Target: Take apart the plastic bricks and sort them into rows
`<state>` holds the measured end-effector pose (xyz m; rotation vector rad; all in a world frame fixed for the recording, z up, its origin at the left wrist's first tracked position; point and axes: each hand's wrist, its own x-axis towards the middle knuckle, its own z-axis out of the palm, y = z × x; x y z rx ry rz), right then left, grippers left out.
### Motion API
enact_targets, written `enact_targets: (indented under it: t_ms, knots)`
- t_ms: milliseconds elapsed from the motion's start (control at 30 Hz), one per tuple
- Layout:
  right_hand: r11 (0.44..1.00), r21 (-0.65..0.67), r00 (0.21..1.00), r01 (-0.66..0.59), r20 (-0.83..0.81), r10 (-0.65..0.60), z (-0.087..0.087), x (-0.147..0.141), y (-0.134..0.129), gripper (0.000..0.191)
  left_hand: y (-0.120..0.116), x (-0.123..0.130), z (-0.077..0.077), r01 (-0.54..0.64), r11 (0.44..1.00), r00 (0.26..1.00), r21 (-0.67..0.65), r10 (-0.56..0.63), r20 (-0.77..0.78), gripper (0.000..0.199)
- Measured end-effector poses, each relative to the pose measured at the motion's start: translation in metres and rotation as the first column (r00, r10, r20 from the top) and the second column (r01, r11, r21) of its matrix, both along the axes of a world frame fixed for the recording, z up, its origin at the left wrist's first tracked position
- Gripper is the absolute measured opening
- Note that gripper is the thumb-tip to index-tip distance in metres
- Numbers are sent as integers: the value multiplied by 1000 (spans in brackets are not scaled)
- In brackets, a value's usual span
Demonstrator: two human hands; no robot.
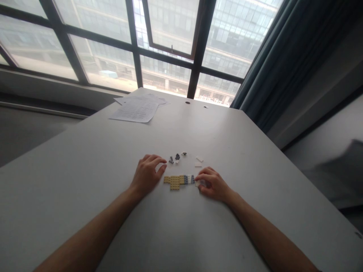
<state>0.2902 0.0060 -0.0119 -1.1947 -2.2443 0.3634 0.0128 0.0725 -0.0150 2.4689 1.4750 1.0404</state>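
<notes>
A row of tan, grey and white studded bricks [175, 181] lies on the white table between my hands. At its right end, my right hand [211, 183] has thumb and fingers around a small white piece [197, 183]. My left hand [149, 170] rests just left of the row, thumb and fingers apart, holding nothing. Beyond the row are small grey pieces [171, 160], a dark grey piece [177, 156] and a white and dark piece [184, 153]. Two flat white pieces [199, 159] lie beyond my right hand.
Printed paper sheets [136, 109] lie at the far left of the white table [181, 132]. Two small round fittings are near its far edge. Behind it stand large windows [170, 71], with a dark blue curtain [272, 64] on the right.
</notes>
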Motion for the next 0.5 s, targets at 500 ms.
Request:
enact_targets:
  t_ms: [500]
  knots:
    - [991,30,991,128,26,-129,-3,5,4,31,-1,0,0,-5,1000,1000,-7,5,-7,18]
